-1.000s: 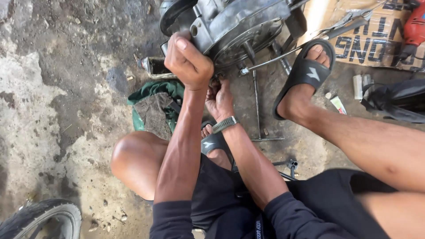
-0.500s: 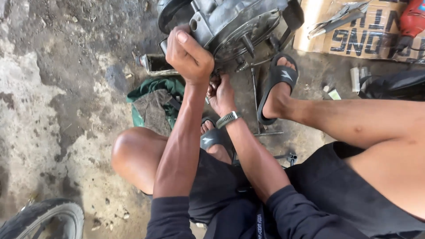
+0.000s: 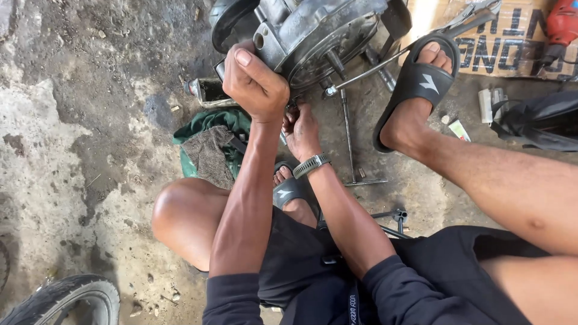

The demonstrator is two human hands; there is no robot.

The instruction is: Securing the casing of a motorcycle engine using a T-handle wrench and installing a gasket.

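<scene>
A grey metal engine (image 3: 313, 30) stands on the dirty concrete floor in front of me. My left hand (image 3: 256, 84) is clenched on the engine's lower left edge, thumb on top. Just below it, my right hand (image 3: 301, 129), with a grey wristwatch (image 3: 311, 164), reaches to the engine's underside. Its fingertips are bunched at a small part there and partly hidden behind my left hand.
A T-handle wrench (image 3: 348, 138) lies on the floor beside my right hand, and a long rod (image 3: 385, 63) slants from the engine. My sandalled foot (image 3: 415, 84) rests right of it. A green cloth (image 3: 211, 141), cardboard (image 3: 500, 42), a red power tool (image 3: 563, 24) and a tyre (image 3: 66, 298) lie around.
Both hands stay at the engine's lower edge. My sandalled right foot has shifted to the right and a little farther from the hands.
</scene>
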